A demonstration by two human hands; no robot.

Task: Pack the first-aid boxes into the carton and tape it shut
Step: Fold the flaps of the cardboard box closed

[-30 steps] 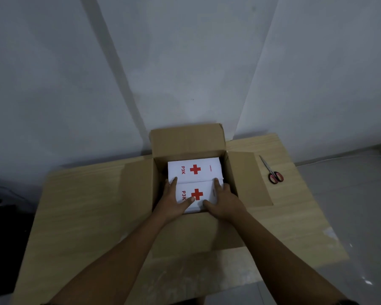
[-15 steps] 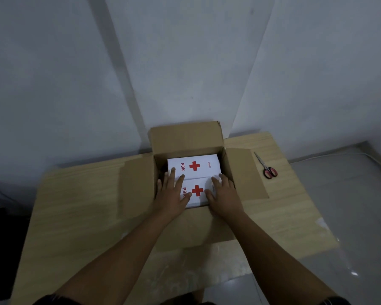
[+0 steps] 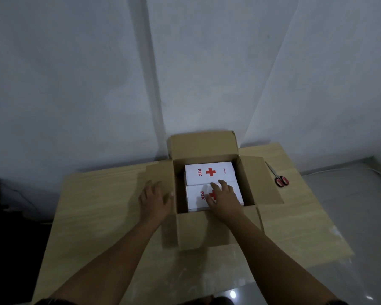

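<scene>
An open brown carton stands on the wooden table with all its flaps spread out. Inside lie two white first-aid boxes with red crosses, a far one and a near one, side by side. My right hand rests flat on the near box, fingers spread and covering part of its cross. My left hand lies flat on the carton's left flap, outside the carton, fingers straight.
Red-handled scissors lie on the table to the right of the carton's right flap. The far flap stands upright against the grey wall. The table's right edge drops to a shiny floor.
My left hand has left the near box and moved out to the left flap. My right hand has slid further onto the near box.
</scene>
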